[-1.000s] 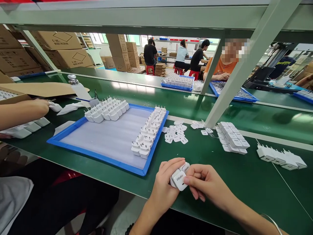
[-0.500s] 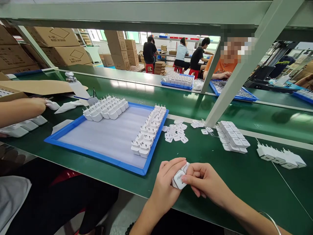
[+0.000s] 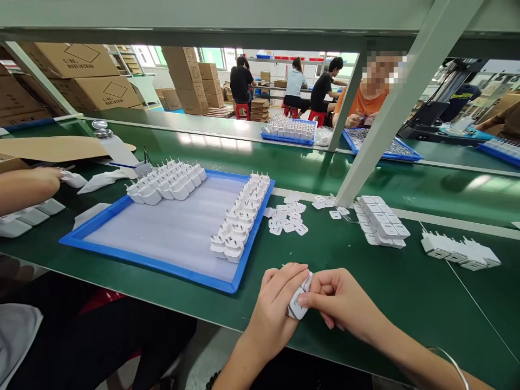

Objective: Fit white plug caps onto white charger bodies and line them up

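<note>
Near the table's front edge, my left hand (image 3: pixel 276 306) is closed round a small white plug charger (image 3: pixel 298 307) with dark print on its face. My right hand (image 3: pixel 339 298) meets it from the right, thumb pressed on the printed face and fingers curled at its far side. Whether a separate piece sits under that thumb is hidden. Beyond my hands lie loose white printed cards (image 3: pixel 286 216). To their left is a blue-rimmed tray (image 3: pixel 162 271) holding rows of white plug chargers (image 3: pixel 233 225), prongs up.
Right of a slanted metal post (image 3: pixel 377 124) sit stacked white blocks (image 3: pixel 384 219) and a row of chargers (image 3: pixel 459 252). A co-worker's arm (image 3: pixel 28 189) reaches in at left near white wrapping and a pump bottle (image 3: pixel 114 143). Another person sits across the table by a blue tray (image 3: pixel 382 145).
The view has shifted slightly, so the scene sits a little further left. My hands keep their hold, with the charger tilted slightly. The person across has raised their hands from the tray.
</note>
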Demonstrator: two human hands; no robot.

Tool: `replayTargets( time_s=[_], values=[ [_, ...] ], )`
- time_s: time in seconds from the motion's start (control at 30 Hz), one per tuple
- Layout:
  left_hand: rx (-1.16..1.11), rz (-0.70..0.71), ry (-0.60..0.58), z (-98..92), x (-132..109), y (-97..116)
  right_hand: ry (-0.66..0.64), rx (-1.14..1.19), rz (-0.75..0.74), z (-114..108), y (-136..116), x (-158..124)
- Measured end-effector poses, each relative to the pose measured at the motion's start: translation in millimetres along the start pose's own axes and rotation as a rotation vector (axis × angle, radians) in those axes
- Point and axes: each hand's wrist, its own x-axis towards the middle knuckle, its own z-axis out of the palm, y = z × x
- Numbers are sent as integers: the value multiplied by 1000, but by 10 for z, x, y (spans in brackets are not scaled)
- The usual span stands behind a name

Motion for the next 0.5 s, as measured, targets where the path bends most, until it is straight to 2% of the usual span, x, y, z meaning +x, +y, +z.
replayTargets(
  time_s=[0.2,0.3,0.33,0.4,0.5],
  values=[
    [-79,-24,86,-16,-1,3,235,-237,-258,57,58,-45],
    [-122,-40,122,-32,12,25,316,-178,-466,49,107,-54],
    [-132,-39,126,-36,17,34,286,-108,-520,40,121,-51],
    [-142,-31,132,-41,24,52,128,54,-540,22,139,-43],
    [-151,-39,124,-42,29,64,-97,229,-391,18,129,-37]
  ],
)
